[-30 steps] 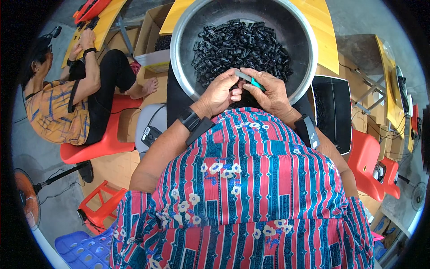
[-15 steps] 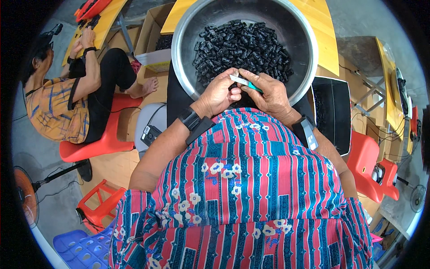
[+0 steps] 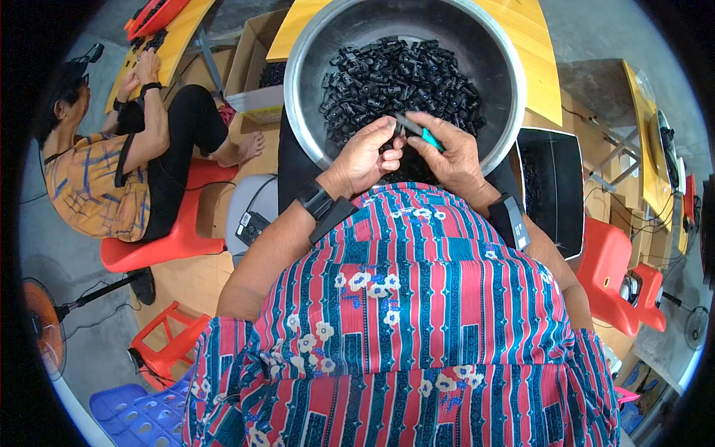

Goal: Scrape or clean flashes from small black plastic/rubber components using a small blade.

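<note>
Over the near edge of a metal bowl (image 3: 516, 89), my two hands are close together. My right hand (image 3: 456, 153) is closed round the green handle of a small knife (image 3: 431, 139), whose grey blade points left toward my left fingertips. My left hand (image 3: 363, 154) is closed, thumb and forefinger pinching a small black plastic part (image 3: 400, 130), mostly covered by the fingers. Beneath and beyond the hands, a heap of similar black parts (image 3: 402, 82) lies in the bowl.
The bowl rests on a yellow table (image 3: 547, 74). An open box (image 3: 560, 186) with a dark inside stands at right, near a red stool (image 3: 605, 276). At left a co-worker (image 3: 104, 171) sits at another table (image 3: 179, 37). A cardboard box (image 3: 257, 45) stands between.
The knife in my right hand has turned, its blade going from bright to dark grey. My right fingers have shifted slightly; my left hand stays nearly in place.
</note>
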{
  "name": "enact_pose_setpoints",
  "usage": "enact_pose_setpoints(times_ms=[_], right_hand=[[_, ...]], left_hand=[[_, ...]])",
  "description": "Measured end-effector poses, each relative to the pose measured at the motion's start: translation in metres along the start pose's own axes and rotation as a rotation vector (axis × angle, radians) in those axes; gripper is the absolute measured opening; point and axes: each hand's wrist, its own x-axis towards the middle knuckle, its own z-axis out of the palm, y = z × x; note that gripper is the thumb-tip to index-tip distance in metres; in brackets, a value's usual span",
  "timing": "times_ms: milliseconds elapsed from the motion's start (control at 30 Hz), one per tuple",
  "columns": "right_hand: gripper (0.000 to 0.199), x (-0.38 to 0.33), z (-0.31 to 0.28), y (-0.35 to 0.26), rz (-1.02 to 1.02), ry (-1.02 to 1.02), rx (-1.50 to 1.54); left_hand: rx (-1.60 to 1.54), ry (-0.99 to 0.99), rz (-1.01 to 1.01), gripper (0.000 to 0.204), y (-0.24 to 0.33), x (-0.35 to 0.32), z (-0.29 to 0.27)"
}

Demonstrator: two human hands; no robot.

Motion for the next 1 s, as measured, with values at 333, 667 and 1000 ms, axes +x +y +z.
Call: enact_pose_setpoints(times_ms=[333,667,1000], right_hand=[[0.024,0.004,0.000,0.010,0.151,-0.067,0.312],[0.020,0.008,-0.001,0.018,0.206,-0.099,0.285],[0.027,0.004,0.000,0.027,0.213,-0.111,0.216]], left_hand=[[0.115,-0.023,-0.141,0.018,0.003,-0.003,0.011],[0.167,-0.022,-0.189,0.025,0.006,-0.001,0.013],[0.326,-0.023,-0.202,0.034,0.006,-0.003,0.016]])
